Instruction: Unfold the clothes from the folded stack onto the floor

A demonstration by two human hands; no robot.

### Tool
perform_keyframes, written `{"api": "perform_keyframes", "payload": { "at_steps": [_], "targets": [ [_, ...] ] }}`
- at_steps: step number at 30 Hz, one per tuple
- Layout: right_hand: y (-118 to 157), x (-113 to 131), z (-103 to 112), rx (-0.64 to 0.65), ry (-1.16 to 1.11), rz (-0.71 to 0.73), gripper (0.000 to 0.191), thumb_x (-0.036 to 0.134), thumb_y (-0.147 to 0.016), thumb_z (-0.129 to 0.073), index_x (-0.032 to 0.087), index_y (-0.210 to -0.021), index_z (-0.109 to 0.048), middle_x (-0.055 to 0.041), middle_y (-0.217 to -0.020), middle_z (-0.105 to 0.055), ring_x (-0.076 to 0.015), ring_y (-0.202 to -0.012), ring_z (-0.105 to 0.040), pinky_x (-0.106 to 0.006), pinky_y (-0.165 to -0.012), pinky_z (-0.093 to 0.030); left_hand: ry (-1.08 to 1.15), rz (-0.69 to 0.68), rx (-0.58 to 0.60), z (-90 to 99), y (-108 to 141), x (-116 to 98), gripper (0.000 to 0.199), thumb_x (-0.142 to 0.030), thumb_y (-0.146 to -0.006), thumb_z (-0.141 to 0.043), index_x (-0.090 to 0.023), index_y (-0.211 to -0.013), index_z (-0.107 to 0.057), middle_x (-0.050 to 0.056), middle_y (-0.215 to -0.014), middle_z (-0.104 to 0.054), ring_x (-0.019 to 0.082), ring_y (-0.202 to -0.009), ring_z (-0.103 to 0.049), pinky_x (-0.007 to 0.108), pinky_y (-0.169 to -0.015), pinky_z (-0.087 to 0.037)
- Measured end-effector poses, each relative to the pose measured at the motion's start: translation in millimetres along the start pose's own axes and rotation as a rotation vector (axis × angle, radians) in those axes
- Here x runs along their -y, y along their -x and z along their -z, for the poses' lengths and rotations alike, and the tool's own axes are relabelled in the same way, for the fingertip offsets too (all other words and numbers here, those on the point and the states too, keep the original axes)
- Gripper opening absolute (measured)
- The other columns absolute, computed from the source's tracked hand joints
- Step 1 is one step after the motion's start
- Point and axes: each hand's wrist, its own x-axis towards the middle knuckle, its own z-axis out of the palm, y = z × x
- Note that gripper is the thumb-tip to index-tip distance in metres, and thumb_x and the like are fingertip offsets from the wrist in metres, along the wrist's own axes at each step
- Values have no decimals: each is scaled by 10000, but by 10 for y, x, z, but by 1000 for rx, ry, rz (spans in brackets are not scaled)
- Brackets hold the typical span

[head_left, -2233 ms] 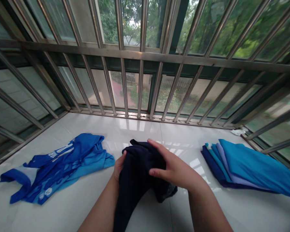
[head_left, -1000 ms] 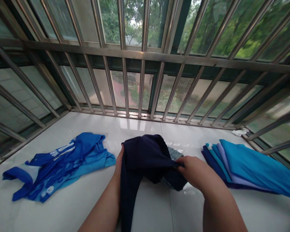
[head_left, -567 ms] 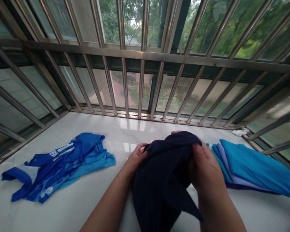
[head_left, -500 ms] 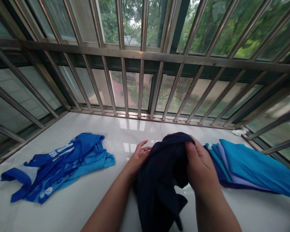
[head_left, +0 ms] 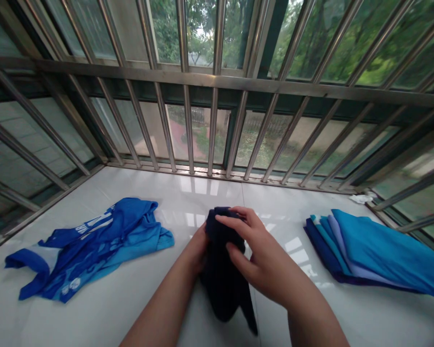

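Metal bars point(head_left: 212, 125) before windows point(head_left: 92, 29); trees point(head_left: 354, 43) outside; glossy white surface point(head_left: 101, 313).

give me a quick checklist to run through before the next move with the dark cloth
1. Left hand at the left side of the dark cloth: ok.
2. Left fingers gripping firmly: cannot tell, they are mostly hidden by the cloth.
3. Right hand at the cloth's upper right, thumb apart from the fingers: ok.
4. Dark cloth spread flat: not ok, it is bunched, with a narrow end pointing toward the wearer.
5. Blue printed garment on the left, clear of the dark cloth: ok.
6. Folded stack on the right, clear of both hands: ok.
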Motion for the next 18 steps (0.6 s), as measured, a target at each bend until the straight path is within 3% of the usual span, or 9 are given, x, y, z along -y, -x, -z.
{"api": "perform_keyframes", "payload": {
  "at_steps": [2, 4, 7, 10, 12, 14, 16, 18],
  "targets": [
    [-29, -55, -104, 80, 127, -99, 978, 163, -795, -830, 439, -1646, -432, -61, -1737, -267, -358, -1601, -311, -544, -1289, -342, 61, 39, -31, 74, 11, -47, 336, -342, -893, -744, -119, -1137, -802, 149, -1081, -830, 361, -1139, -764, 451, -1069, -562],
    [-82, -140, -202, 83, 204, -226, 1175, 61, -667, -869, 402, -1680, -381, -111, -1754, -222, -405, -1567, -371, -548, -1240, -412, 105, 44, -18, 141, 38, -73, 350, -315, -860, -741, -112, -1139, -796, 146, -1076, -836, 366, -1157, -762, 465, -1101, -546],
    [-144, -283, -177, 61, 147, -264, 975, 8, -710, -765, 332, -1597, -523, -137, -1583, -506, -335, -1333, -637, -443, -1095, -537, 119, 12, 31, 168, 48, -75, 388, -383, -886, -729, -141, -1185, -785, 118, -1100, -837, 351, -1149, -765, 457, -1087, -549],
    [-144, -421, 39, -64, -14, -258, 561, 132, -813, -719, 282, -1353, -711, -67, -1234, -747, -286, -1151, -717, -403, -1026, -555, 65, -57, -28, 146, -4, -57, 391, -495, -930, -731, -151, -1106, -790, 100, -1036, -832, 296, -1045, -779, 384, -981, -582],
    [-139, -514, 174, -314, -103, -354, 399, 276, -839, -756, 251, -1237, -742, -52, -1098, -781, -302, -1075, -729, -430, -977, -577, 8, -82, -116, 138, -44, -42, 348, -492, -900, -784, -157, -994, -784, 75, -934, -815, 235, -905, -772, 317, -848, -591],
    [-159, -601, 237, -700, -278, -430, 494, 412, -817, -813, 247, -1270, -707, -51, -1113, -777, -310, -1066, -730, -459, -946, -599, -90, -70, -133, 130, -61, -27, 299, -437, -854, -842, -156, -921, -768, 65, -896, -793, 186, -788, -735, 277, -729, -573],
    [-208, -662, 231, -1049, -579, -426, 654, 456, -789, -850, 273, -1378, -633, -52, -1233, -752, -295, -1119, -727, -468, -939, -620, -207, -13, -53, 109, -47, -8, 301, -424, -843, -856, -145, -909, -763, 87, -923, -784, 164, -729, -701, 273, -675, -561],
    [-264, -677, 174, -1218, -872, -399, 736, 420, -773, -870, 298, -1435, -575, -56, -1331, -716, -273, -1150, -729, -455, -905, -646, -298, 87, 69, 76, -11, 20, 351, -470, -860, -841, -134, -938, -769, 123, -965, -784, 163, -718, -694, 289, -682, -567]
  ]
}}
